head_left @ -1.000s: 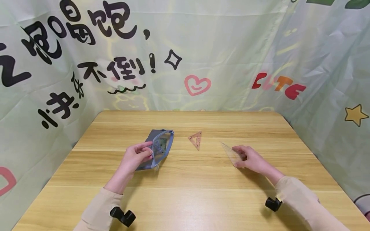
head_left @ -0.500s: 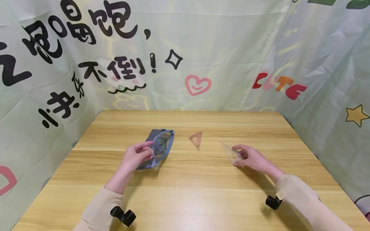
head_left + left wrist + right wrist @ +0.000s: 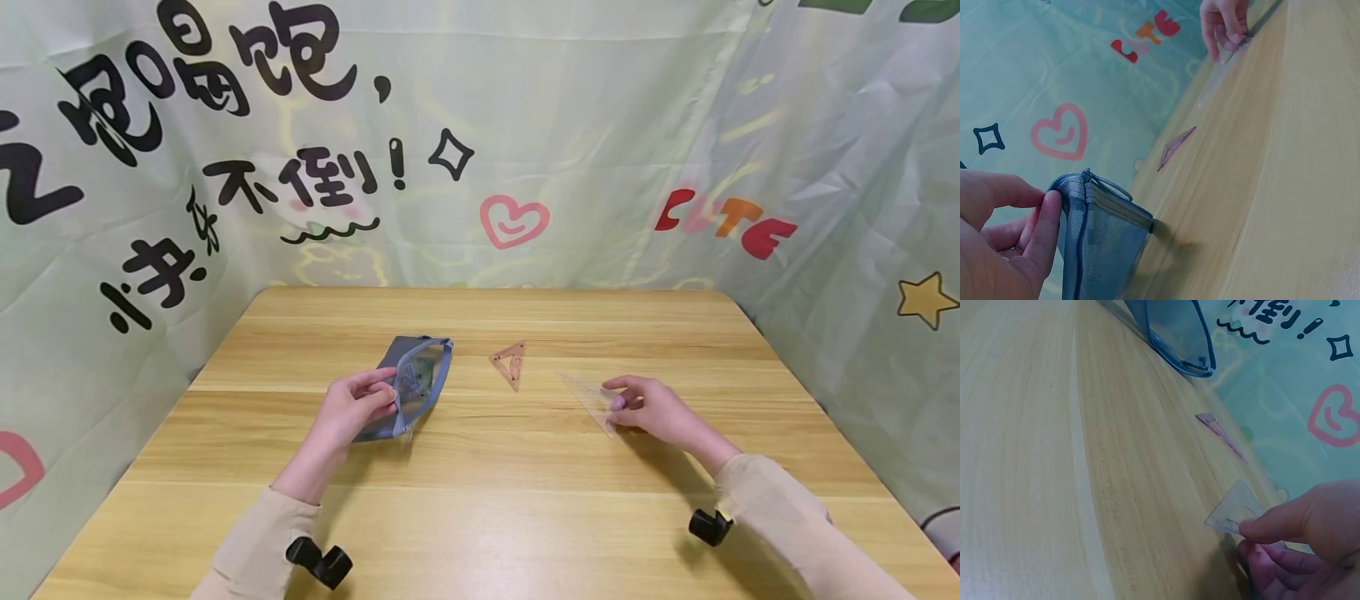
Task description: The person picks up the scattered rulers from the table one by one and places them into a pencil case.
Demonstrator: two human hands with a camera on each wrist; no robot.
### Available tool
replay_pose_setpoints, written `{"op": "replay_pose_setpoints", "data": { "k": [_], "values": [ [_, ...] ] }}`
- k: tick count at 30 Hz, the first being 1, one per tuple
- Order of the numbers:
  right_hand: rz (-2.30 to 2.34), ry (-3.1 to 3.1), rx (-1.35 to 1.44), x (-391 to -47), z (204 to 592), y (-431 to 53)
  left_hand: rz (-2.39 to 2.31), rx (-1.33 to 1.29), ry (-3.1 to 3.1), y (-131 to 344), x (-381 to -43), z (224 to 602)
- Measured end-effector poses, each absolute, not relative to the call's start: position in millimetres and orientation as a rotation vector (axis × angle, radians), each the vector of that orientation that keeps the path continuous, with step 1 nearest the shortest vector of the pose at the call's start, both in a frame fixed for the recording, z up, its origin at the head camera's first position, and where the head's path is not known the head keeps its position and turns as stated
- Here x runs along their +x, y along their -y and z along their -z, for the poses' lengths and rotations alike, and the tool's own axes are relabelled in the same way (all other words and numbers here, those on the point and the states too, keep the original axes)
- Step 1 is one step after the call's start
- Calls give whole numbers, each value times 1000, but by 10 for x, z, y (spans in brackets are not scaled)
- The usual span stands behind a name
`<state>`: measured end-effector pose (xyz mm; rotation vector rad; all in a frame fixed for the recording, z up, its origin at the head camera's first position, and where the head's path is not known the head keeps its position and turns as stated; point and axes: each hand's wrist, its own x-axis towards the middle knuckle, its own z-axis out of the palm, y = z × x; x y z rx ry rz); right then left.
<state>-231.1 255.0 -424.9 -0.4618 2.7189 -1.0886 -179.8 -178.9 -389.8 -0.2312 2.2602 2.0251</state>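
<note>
My left hand (image 3: 360, 404) pinches the edge of a blue zip pouch (image 3: 1110, 240) with a see-through side, its mouth spread open; something greenish shows inside. In the right wrist view, my right hand (image 3: 1304, 540) pinches a clear set square (image 3: 1235, 509) between thumb and fingers, with printed marks along one edge. The head view shows this set square tilted just off or at the tabletop; I cannot tell whether it touches. Between both hands a pink triangular set square (image 3: 508, 365) lies flat, touched by neither hand.
A wooden table (image 3: 480, 517) carries everything. Behind and at the sides hangs a pale green printed cloth (image 3: 600, 125) with lettering, a heart and a star. Small black devices (image 3: 318, 562) are worn at both wrists.
The clear set square has turned and shifted slightly left within my right hand's fingers. My left hand, the pouch and the pink set square have stayed where they were.
</note>
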Motion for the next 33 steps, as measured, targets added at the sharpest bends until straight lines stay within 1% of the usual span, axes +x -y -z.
{"op": "replay_pose_setpoints", "data": {
  "k": [9, 33],
  "values": [
    [1238, -2624, -390, -2309, 4228, -2527, -2032, -224, -2259, 1786, -1786, 3891],
    [1275, -2669, -327, -2367, 4182, -2507, -2028, -235, -2261, 1784, -1793, 3880]
  ]
}}
